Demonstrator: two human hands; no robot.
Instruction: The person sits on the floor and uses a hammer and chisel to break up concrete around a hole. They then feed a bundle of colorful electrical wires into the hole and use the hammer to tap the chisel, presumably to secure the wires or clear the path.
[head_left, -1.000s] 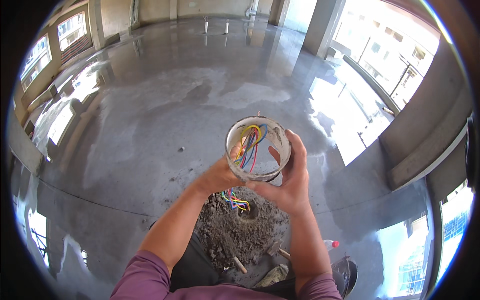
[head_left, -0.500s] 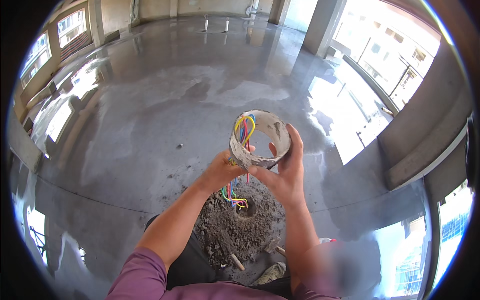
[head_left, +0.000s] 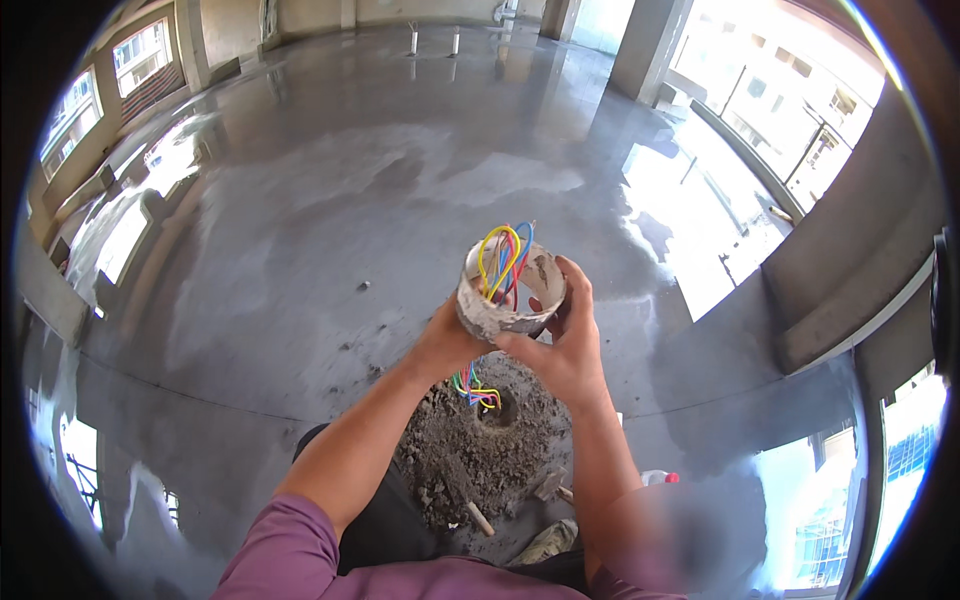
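My right hand (head_left: 568, 352) is closed round the right side of a short ring of pale pipe (head_left: 487, 320), its wall crusted with mortar. Coloured electrical wires (head_left: 517, 262), yellow, blue and red, stick up through the ring and loop above its rim. At the ring's left, my left hand (head_left: 452, 338) is closed on the wires; the ring hides most of its fingers. Below, the wires run down into a hole (head_left: 494, 412) in a mound of loose grey mortar (head_left: 450, 450), where more yellow, green and blue ends hang.
A wooden-handled tool (head_left: 480, 518) and a hammer (head_left: 550, 485) lie at the mound's near edge, beside my shoe (head_left: 550, 543). A white container with a red cap (head_left: 660, 478) stands to the right. Wet grey concrete floor (head_left: 300, 230) spreads ahead, with two upright pipes (head_left: 456, 42) far off.
The ring has come down slightly and tilted more upright round the wires. More of the wire loops now stand above its rim. Both hands keep their hold.
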